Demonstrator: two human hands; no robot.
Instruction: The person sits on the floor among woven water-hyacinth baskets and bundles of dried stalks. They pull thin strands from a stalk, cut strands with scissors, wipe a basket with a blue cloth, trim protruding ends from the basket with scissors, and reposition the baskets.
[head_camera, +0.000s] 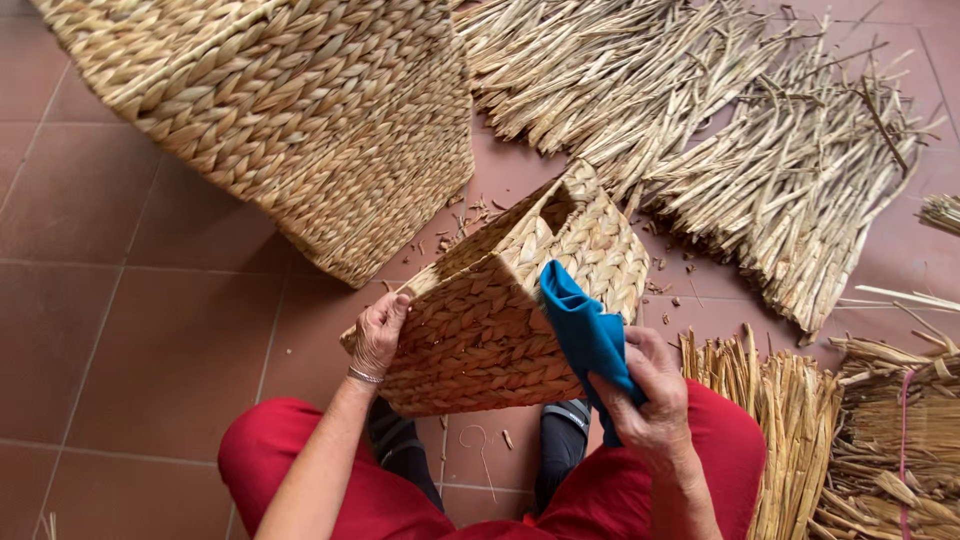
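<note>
I sit with a small woven basket (500, 320) tilted across my knees, its open mouth turned up and away from me, its base corner resting between my red-trousered legs (330, 490). My left hand (378, 335) grips the near left corner, fingers curled over the edge and thumb on the plaited wall, so the basket cannot swing. My right hand (650, 400) is closed around a blue cloth (585, 335), which is bunched in my fist and pressed against the right side wall just under the rim.

To do this well, I judge that the left hand must keep the frame firm while the right draws the cloth along the lie of the plaits rather than across them, so no strand end catches or lifts. The pressure should be even and light at the rim, where the weave folds over and looks most likely to fray. Turning the basket a face at a time would let me reach each wall squarely.

Behind it on the tiled floor (120, 300) stands a larger woven basket (300, 110), close but not touching. Loose plaited strands (760, 130) fan out to the upper right, with bundles of dry stalks (850, 440) just beside my right leg. Small clippings (460, 225) lie scattered between.
</note>
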